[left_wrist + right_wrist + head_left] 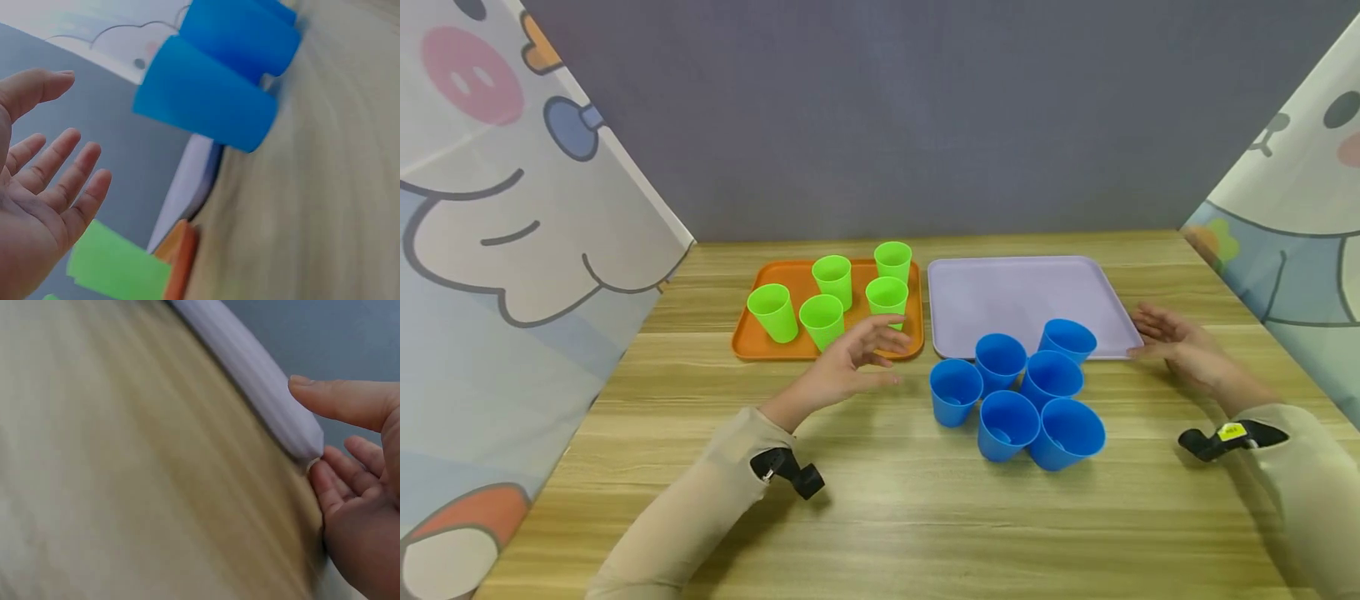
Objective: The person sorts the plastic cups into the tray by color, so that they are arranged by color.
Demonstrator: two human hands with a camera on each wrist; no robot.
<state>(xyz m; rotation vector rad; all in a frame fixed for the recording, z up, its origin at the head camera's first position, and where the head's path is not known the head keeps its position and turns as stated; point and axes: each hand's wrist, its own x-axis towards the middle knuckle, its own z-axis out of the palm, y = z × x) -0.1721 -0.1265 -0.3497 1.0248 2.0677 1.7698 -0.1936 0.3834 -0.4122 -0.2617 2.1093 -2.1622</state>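
My left hand (pixel 861 358) hovers over the front right corner of the orange tray (pixel 752 343), fingers spread and holding nothing. Several green cups (pixel 772 313) stand upright on that tray; one is partly behind my fingers. In the left wrist view the palm faces a blue cup (pixel 200 94) across a gap. My right hand (pixel 1180 350) is at the right edge of the lavender tray (pixel 1007 292). In the right wrist view its fingertips (pixel 322 478) meet the tray's corner (pixel 303 440), while the thumb stays apart from it.
Several blue cups (pixel 955 392) stand upright in a cluster before the lavender tray, the rearmost blue cup (pixel 1067 337) overlapping its front edge in view. A grey panel (pixel 887 125) closes off the back of the wooden table (pixel 925 533). Cartoon-printed sheets (pixel 550 275) flank it.
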